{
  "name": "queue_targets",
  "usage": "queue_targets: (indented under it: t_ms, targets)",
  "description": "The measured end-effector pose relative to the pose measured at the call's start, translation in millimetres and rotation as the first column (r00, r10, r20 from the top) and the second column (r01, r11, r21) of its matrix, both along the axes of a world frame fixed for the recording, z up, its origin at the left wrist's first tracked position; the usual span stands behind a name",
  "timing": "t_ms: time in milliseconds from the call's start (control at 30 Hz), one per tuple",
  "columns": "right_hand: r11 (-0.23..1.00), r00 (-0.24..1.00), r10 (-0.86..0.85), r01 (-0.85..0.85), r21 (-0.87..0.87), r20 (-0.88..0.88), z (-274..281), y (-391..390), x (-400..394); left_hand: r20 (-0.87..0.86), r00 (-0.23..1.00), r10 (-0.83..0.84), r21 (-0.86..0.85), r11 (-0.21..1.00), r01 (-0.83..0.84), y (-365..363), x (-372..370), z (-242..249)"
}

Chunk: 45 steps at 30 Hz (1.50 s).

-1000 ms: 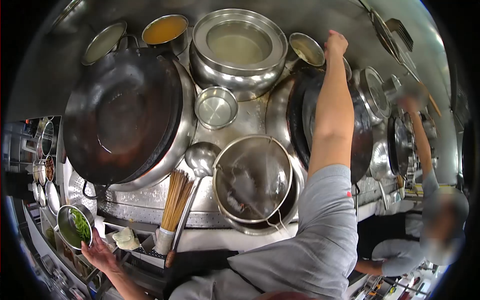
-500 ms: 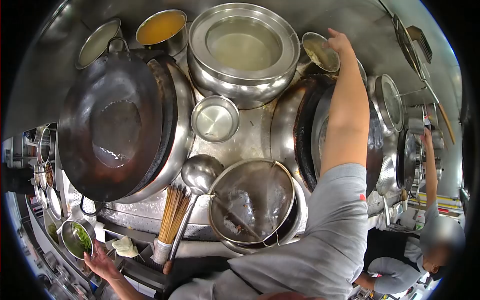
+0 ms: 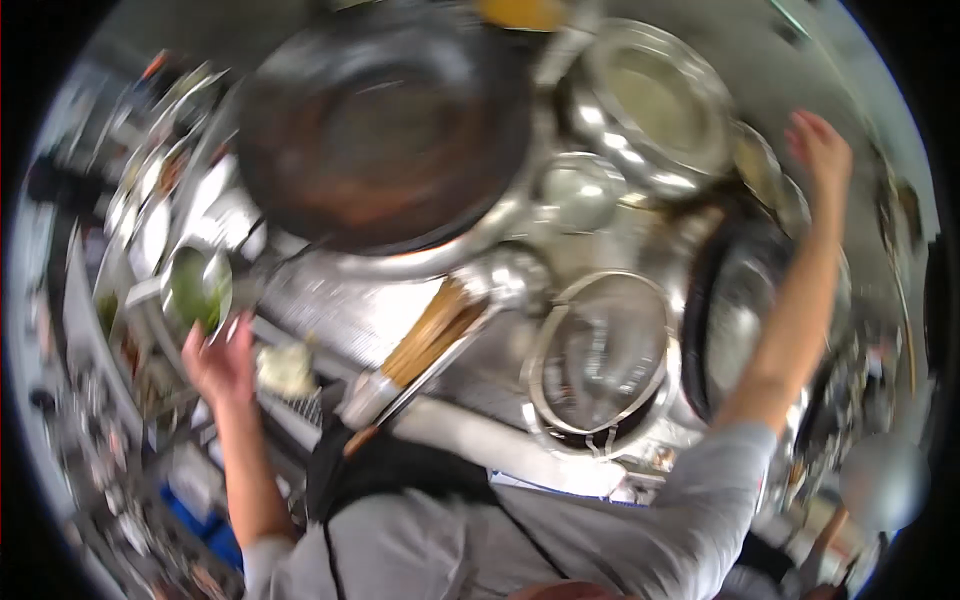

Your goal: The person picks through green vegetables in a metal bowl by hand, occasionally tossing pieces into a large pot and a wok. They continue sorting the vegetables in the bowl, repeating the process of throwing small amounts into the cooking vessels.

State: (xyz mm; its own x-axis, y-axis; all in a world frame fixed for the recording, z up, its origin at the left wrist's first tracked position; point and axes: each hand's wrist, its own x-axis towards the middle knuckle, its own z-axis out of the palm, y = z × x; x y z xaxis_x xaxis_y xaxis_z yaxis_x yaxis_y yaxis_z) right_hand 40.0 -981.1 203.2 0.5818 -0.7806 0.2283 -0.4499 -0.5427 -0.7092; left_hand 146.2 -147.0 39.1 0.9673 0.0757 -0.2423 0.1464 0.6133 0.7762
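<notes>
The view is blurred by motion. At the left, my left hand (image 3: 220,365) has its fingers spread, fingertips right at the lower rim of a metal bowl (image 3: 182,272) holding chopped greens (image 3: 212,302). My right hand (image 3: 822,148) is raised at the far right, beyond the right wok (image 3: 745,310), its fingers stretched out with nothing visible in them. The nearest thing to it is a small metal bowl (image 3: 757,163), just to its left. A folded pale cloth (image 3: 285,370) lies right of my left hand.
A large dark wok (image 3: 390,120) fills the upper middle. Beside it stand a big steel pot (image 3: 655,95) and a small metal bowl (image 3: 580,190). In front are a ladle (image 3: 515,278), a bamboo brush (image 3: 435,335) and a round strainer (image 3: 600,350). Another person (image 3: 880,480) is at the lower right.
The view has turned left, so the stove shifts right and tilts. My right hand has come away from the small bowl's rim; my left hand's fingers now point up at the greens bowl.
</notes>
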Motion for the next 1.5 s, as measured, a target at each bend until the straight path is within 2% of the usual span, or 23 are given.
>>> queue_targets:
  t_ms: [33, 67, 100, 133, 200, 267, 367, 400, 433, 467, 533, 600, 667, 733, 800, 833, 900, 967, 1067, 1200, 1267, 1433, 1500]
  targets:
    - [0.992, 0.994, 0.109, -0.111, -0.059, -0.026, 8, 21, -1, -0.045, 0.998, 0.034, -0.005, 0.999, -0.035, -6, 1, 7]
    - [0.956, 0.962, 0.274, -0.274, -0.105, -0.014, 5, 13, -2, -0.014, 1.000, -0.028, -0.034, 0.999, 0.027, -3, 2, 8]
    - [0.923, 0.941, 0.329, -0.338, -0.186, -0.080, 18, 70, 3, 0.049, 0.993, -0.106, -0.073, 0.991, 0.110, 8, 7, 0]
    - [0.881, 0.922, 0.358, -0.387, -0.274, -0.148, 31, 141, 4, 0.016, 0.993, -0.114, -0.081, 0.990, 0.115, 11, 8, 4]
    - [0.874, 0.905, 0.413, -0.425, -0.237, -0.100, 38, 252, 4, 0.027, 0.978, -0.206, -0.025, 0.978, 0.206, 29, 14, 3]
    - [0.847, 0.847, 0.531, -0.530, -0.049, 0.010, 35, 363, 0, 0.090, 0.968, -0.236, -0.003, 0.971, 0.237, 43, 19, 2]
    - [0.807, 0.820, 0.567, -0.572, 0.147, 0.077, 27, 568, 7, 0.180, 0.948, -0.263, 0.008, 0.964, 0.266, 65, 27, -1]
    - [0.766, 0.788, 0.615, -0.605, 0.217, 0.027, 2, 607, 14, 0.207, 0.925, -0.318, -0.023, 0.944, 0.329, 71, 28, 0]
    - [0.700, 0.741, 0.665, -0.663, 0.264, 0.097, -22, 650, 26, 0.229, 0.921, -0.314, -0.058, 0.940, 0.335, 75, 29, -8]
    - [0.666, 0.723, 0.688, -0.666, 0.335, 0.070, -47, 689, 37, 0.239, 0.921, -0.308, -0.095, 0.937, 0.338, 81, 21, -17]
    - [0.693, 0.721, 0.693, -0.667, 0.273, 0.003, -81, 755, 58, 0.281, 0.904, -0.322, -0.141, 0.918, 0.371, 93, 1, -9]
    - [0.784, 0.783, 0.621, -0.620, 0.024, -0.047, -94, 791, 71, 0.284, 0.902, -0.326, -0.115, 0.922, 0.370, 114, -19, -12]
    - [0.816, 0.808, 0.572, -0.578, -0.003, -0.139, -79, 813, 71, 0.141, 0.892, -0.429, -0.278, 0.848, 0.452, 151, -12, -9]
    - [0.714, 0.726, 0.652, -0.685, -0.146, -0.218, -75, 818, 69, 0.191, 0.809, -0.555, -0.303, 0.751, 0.587, 180, 8, -4]
    - [0.738, 0.733, 0.630, -0.668, -0.097, -0.257, -65, 830, 68, 0.151, 0.709, -0.689, -0.149, 0.693, 0.705, 197, 19, 0]
    - [0.748, 0.735, 0.620, -0.660, -0.078, -0.274, -61, 834, 69, 0.160, 0.701, -0.695, -0.131, 0.689, 0.713, 201, 20, 2]
    - [0.748, 0.748, 0.642, -0.659, -0.073, -0.170, -66, 835, 71, 0.174, 0.688, -0.705, -0.095, 0.683, 0.724, 206, 18, 6]
    - [0.789, 0.790, 0.606, -0.612, -0.050, -0.092, -66, 839, 72, 0.159, 0.731, -0.664, -0.161, 0.713, 0.683, 208, 16, 4]
    - [0.830, 0.882, 0.464, -0.403, -0.386, 0.077, -65, 850, 71, 0.126, 0.781, -0.612, -0.140, 0.768, 0.625, 210, 9, 1]
    - [0.629, 0.721, 0.691, -0.636, -0.447, -0.054, -57, 868, 66, 0.124, 0.791, -0.599, -0.066, 0.790, 0.609, 212, 4, -3]
    - [0.510, 0.606, 0.748, -0.785, -0.351, -0.270, -70, 874, 69, 0.148, 0.787, -0.599, -0.080, 0.786, 0.613, 211, 0, -2]
    - [0.382, 0.512, 0.659, -0.859, -0.341, -0.551, -86, 889, 85, 0.167, 0.766, -0.621, -0.050, 0.771, 0.635, 217, -5, 5]
    - [0.349, 0.514, 0.664, -0.855, -0.384, -0.543, -95, 889, 89, 0.161, 0.765, -0.624, -0.049, 0.769, 0.637, 221, -6, 5]
